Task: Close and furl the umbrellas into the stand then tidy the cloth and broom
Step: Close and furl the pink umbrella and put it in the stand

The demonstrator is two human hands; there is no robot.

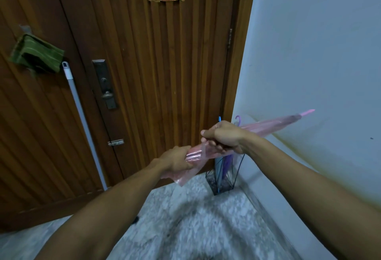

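Head view is the only one we have, and in it we hold a translucent pink plastic umbrella (268, 125) slantwise across the front of us, its pointed pink tip up at the right near the pale wall, its loose canopy edge hanging down at the lower left. Our right hand (221, 137) wraps round the middle of the folded canopy, fingers curled under it, while our left hand (177, 159) grips the lower, slacker part — a hold that, we judge, lets us twist the folds tight round the shaft before it goes away. The umbrella runs through both fists, so it lies inside each hand, not beside it. Just below our right hand stands the black wire umbrella stand (219, 183) in the corner by the brown slatted wooden door (165, 63); blue and purple furled umbrellas (223, 167) already stand in it. On the door's left a green striped cloth (36, 53) hangs, and just beside it leans the white broom handle (82, 115) — neither yet tidied.
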